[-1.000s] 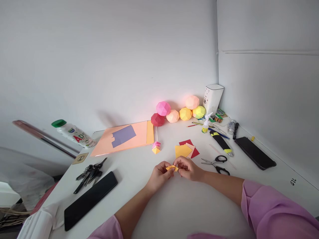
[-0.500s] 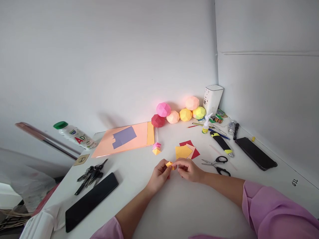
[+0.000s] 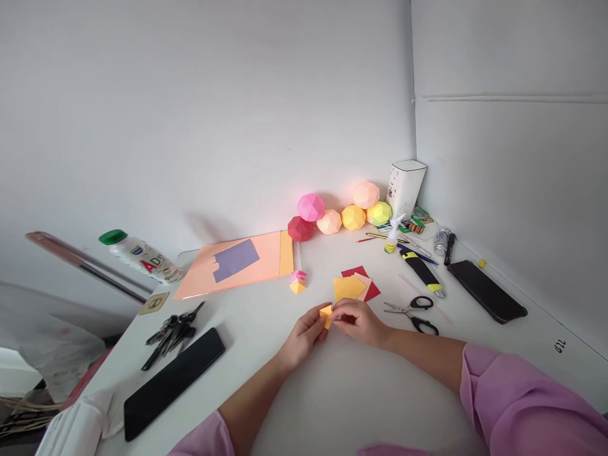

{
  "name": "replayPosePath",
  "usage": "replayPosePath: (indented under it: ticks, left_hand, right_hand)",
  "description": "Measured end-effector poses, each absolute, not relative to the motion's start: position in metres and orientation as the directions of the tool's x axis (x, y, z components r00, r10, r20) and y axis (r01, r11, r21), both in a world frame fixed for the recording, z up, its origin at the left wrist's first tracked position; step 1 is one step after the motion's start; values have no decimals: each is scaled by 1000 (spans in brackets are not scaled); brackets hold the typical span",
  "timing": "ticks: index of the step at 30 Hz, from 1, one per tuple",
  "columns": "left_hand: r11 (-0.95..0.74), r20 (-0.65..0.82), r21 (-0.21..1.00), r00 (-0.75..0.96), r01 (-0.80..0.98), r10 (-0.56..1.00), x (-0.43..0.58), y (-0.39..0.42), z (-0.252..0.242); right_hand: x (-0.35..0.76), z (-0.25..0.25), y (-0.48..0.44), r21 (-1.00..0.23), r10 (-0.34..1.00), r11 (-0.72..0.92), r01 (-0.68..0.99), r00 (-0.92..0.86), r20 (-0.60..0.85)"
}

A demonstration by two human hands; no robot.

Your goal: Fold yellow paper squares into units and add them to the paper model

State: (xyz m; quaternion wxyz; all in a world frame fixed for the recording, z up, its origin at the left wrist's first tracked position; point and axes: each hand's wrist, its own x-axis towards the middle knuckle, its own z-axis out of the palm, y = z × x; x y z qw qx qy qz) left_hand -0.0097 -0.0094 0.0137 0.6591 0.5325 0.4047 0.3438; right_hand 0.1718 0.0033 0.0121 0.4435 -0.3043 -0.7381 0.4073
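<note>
Between my two hands is a small folded piece of yellow-orange paper [image 3: 326,313]. My left hand [image 3: 306,332] is closed, pinching it between thumb and fingers. From the other side, the curled fingers of my right hand [image 3: 360,323] meet the paper's right edge, with thumb and fingertips closed on it. Just beyond the hands lie loose squares of yellow paper [image 3: 349,288], pale peach and red paper [image 3: 373,292], overlapping. Farther left stands a little stack of folded pink and yellow paper pieces [image 3: 297,282].
Faceted paper balls [image 3: 311,208] line the wall. Scissors [image 3: 412,313], a utility knife [image 3: 422,272], a glue bottle [image 3: 392,239] and a black case [image 3: 487,291] lie right. Keys [image 3: 173,332], a black phone [image 3: 174,385], peach sheets [image 3: 270,259] and a white bottle [image 3: 145,259] are left.
The folded yellow paper has turned in my fingers and shows a larger face. My right fingers have shifted in against its right edge. The view has tilted slightly.
</note>
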Motion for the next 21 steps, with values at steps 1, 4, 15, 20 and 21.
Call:
replayPosePath:
  ticks: [1, 4, 15, 20, 21]
  left_hand:
    - [194, -173, 981, 441, -3, 881, -10, -10, 14]
    - [195, -186, 980, 458, 28, 869, -11, -10, 17]
    - [136, -119, 991, 522, 5, 845, -10, -11, 22]
    - [100, -92, 995, 537, 13, 839, -10, -11, 20]
    - [98, -91, 995, 541, 15, 836, -11, -11, 19]
  right_hand:
    - [172, 12, 3, -866, 808, 493, 86, -414, 419]
    - [172, 10, 4, -851, 798, 519, 81, -403, 448]
    - [173, 11, 3, -906, 842, 415, 82, -413, 348]
    - [173, 11, 2, -953, 882, 297, 52, -398, 253]
    - [173, 11, 2, -960, 888, 275, 46, -396, 235]
